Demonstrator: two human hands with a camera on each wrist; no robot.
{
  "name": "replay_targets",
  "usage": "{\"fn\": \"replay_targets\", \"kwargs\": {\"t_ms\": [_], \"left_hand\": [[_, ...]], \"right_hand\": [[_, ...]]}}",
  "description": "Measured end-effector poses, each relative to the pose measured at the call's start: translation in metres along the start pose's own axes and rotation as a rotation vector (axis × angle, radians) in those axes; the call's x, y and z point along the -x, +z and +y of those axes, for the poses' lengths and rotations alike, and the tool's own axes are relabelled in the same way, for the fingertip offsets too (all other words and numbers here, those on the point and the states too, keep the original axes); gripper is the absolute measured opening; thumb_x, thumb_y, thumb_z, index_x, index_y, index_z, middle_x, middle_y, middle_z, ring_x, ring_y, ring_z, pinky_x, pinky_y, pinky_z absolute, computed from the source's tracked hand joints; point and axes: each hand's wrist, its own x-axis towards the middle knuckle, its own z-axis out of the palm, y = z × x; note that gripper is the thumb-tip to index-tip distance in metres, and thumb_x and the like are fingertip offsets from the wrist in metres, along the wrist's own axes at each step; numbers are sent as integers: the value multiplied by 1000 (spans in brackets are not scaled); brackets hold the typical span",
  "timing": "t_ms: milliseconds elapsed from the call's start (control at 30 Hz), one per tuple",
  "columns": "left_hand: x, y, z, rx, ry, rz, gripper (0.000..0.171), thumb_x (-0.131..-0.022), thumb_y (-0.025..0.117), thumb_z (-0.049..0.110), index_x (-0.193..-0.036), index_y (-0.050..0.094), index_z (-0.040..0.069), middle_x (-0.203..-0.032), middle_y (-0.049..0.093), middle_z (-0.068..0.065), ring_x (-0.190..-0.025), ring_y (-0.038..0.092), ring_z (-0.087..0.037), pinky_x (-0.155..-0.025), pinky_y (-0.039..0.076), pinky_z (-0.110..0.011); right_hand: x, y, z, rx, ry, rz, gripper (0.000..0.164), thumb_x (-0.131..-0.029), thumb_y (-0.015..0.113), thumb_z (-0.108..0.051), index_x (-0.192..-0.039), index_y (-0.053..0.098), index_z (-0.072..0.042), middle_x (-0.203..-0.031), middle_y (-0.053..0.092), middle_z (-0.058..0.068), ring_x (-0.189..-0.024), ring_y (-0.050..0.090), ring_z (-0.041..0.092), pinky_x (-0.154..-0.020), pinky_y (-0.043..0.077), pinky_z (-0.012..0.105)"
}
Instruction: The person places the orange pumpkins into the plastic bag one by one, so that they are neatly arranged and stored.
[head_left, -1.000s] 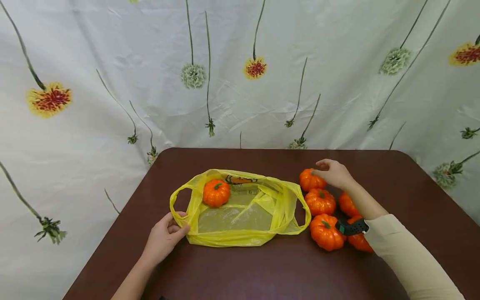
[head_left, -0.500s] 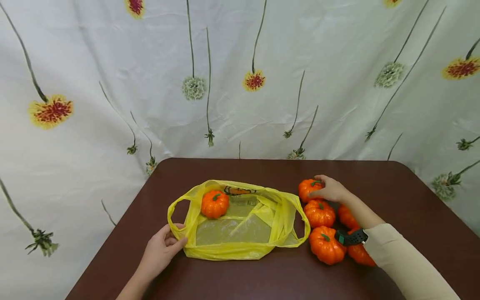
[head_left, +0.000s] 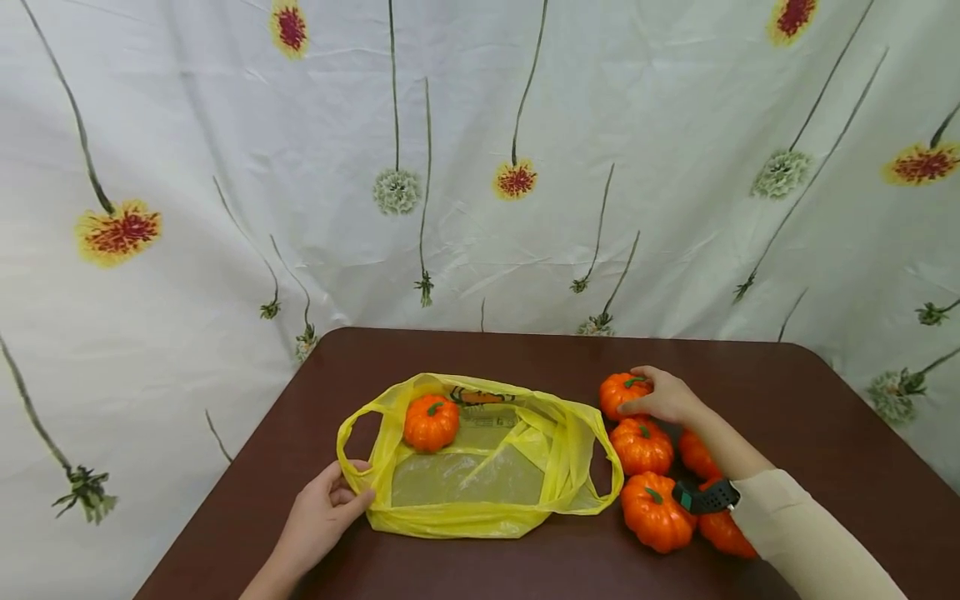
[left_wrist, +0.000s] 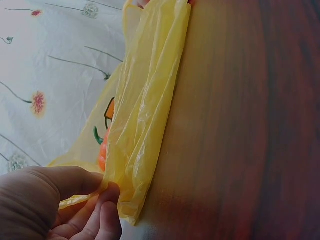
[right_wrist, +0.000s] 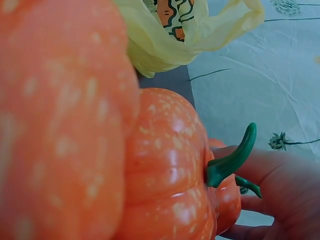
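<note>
A yellow plastic bag [head_left: 457,521] lies with its mouth wide on the dark table, one orange toy pumpkin [head_left: 432,425] inside at its far left. My left hand [head_left: 318,518] pinches the bag's left edge by the handle loop; in the left wrist view the thumb [left_wrist: 82,181] and index finger meet on the plastic. At the right, my right hand [head_left: 666,398] curls round the farthest pumpkin [head_left: 613,395], which still sits on the table. In the right wrist view nearer pumpkins [right_wrist: 165,150] hide much of that hold.
Several more pumpkins [head_left: 642,447] stand close together beside the bag, some partly under my right forearm and its black wristband [head_left: 705,497]. The brown table [head_left: 480,354] ends at a flower-printed cloth [head_left: 480,208] behind it.
My right hand has come down round the farthest pumpkin, its fingers now on both sides. The left hand keeps its pinch on the bag. The head view has tilted up slightly.
</note>
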Motion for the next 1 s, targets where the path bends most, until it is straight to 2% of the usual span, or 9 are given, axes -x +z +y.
{"fn": "replay_targets", "kwargs": {"t_ms": [467,767,1000], "left_hand": [[3,0,-4,-17,-2,-19,38,-90,72,16,-122,58,0,-87,65,-3,-72,61,-18,-61,46,-26],[3,-1,0,-5,-1,-20,37,-90,71,14,-122,58,2,-90,66,-5,-74,61,-17,-64,46,-26],[-1,0,0,11,28,-11,36,-89,71,13,-121,59,2,-92,67,-7,-74,62,-17,-64,47,-25]], "right_hand": [[9,4,-6,-101,-10,68,84,-82,76,-43,-144,40,1,-135,45,33,-119,47,48,-91,43,56],[9,-8,-20,-153,-53,134,83,-83,74,-47,-146,41,-6,-134,47,28,-115,49,43,-88,44,53],[9,-15,-33,-157,-94,168,84,-82,74,-52,-148,42,-11,-134,48,26,-116,49,41,-86,45,51]]}}
